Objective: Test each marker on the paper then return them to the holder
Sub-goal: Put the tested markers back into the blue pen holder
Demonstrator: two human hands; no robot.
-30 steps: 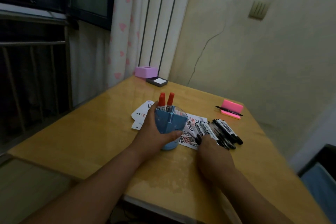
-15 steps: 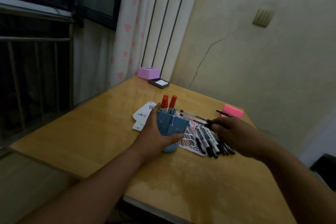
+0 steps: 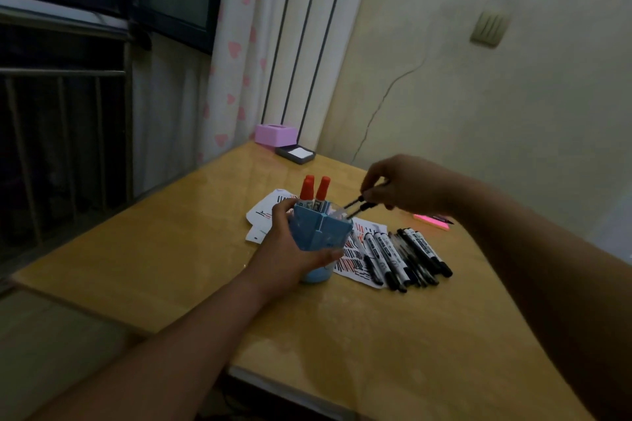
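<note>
A blue holder (image 3: 325,232) stands on the wooden table (image 3: 171,263), and my left hand (image 3: 290,249) grips its left side. Two red-capped markers (image 3: 314,188) stick up from it. My right hand (image 3: 407,183) hovers above and to the right of the holder, pinching two thin black pens (image 3: 357,207) whose lower ends dip into the holder's opening. Several black markers (image 3: 403,255) lie in a row right of the holder, partly on the white paper (image 3: 355,249) covered with red and black strokes.
A pink sticky pad with a black pen (image 3: 432,220) lies at the right edge. A pink box (image 3: 276,134) and a dark ink pad (image 3: 295,154) sit at the far corner by the curtain. More white paper (image 3: 265,215) lies left of the holder.
My right hand picked two thin pens from the pile, lifted them and brought them over the holder's opening. My left hand stayed on the holder.
</note>
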